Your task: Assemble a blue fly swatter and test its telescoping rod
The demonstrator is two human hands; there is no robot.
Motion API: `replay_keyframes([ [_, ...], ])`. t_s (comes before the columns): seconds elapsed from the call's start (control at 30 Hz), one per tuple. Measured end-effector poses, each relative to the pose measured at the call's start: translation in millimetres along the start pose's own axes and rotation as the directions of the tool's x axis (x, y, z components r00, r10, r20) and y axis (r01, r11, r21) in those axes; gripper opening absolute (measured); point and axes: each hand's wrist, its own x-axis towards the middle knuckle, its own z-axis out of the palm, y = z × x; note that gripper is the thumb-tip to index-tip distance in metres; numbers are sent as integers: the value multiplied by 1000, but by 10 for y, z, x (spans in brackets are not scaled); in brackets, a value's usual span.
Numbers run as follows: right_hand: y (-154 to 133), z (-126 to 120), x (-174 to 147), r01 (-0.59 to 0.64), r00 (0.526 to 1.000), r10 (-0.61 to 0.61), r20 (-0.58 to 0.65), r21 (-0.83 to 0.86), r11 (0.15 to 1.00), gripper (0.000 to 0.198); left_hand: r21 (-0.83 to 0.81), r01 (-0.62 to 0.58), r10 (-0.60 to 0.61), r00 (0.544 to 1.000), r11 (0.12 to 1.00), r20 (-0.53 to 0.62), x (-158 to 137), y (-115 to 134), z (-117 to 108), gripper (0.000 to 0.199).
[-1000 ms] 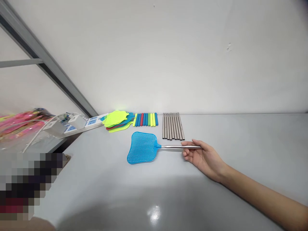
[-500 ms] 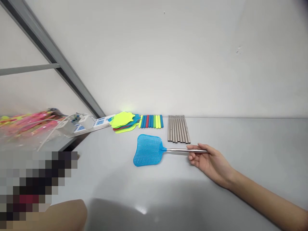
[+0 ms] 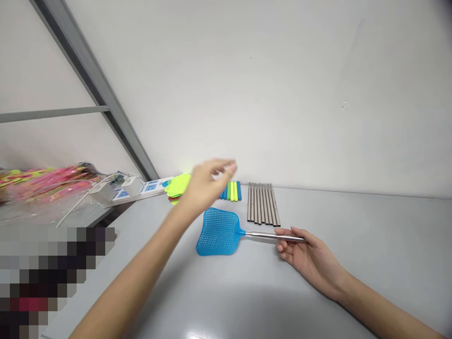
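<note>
Over the grey table (image 3: 247, 292), blue swatter (image 3: 241, 232): R hand (image 3: 312, 256) clamped on its metal rod (image 3: 263, 235), L hand (image 3: 206, 182) blurry near coloured sticks (image 3: 232, 191), can't tell its grip. Prob v light, bendy head (image 3: 218, 232), slick rod; hold rod imo.

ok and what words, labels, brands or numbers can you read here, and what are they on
No text is readable.
White power strip: any print is too small to read.
Bagged items: too blurred to tell.
Blue mesh paddle: no lettering visible.
Metal rod in the right hand: none visible.
</note>
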Motion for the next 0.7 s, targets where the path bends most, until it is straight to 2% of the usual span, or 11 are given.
replay_keyframes([
  [0.1, 2, 4, -2, 0, 1000, 0, 6, 0, 1000, 29, 242, 15, -75, 968, 970, 241, 6, -152, 391, 24],
  [0.2, 6, -2, -4, -6, 1000, 6, 19, -28, 1000, 28, 359, 71, -176, 947, 931, 270, -1, -321, 780, 23],
  [0.3, 9, -9, -13, -7, 1000, 8, 14, -68, 998, 26, 440, 112, -258, 922, 891, 288, 24, -395, 1003, 26],
  [0.5, 11, -17, -25, -7, 1000, 7, 7, -102, 995, 19, 454, 204, -367, 877, 867, 309, 118, -309, 1123, 29],
  [0.7, 20, -44, -11, -3, 1000, -1, -26, -149, 989, 18, 289, 364, -439, 859, 886, 262, 149, -254, 1084, 26],
])
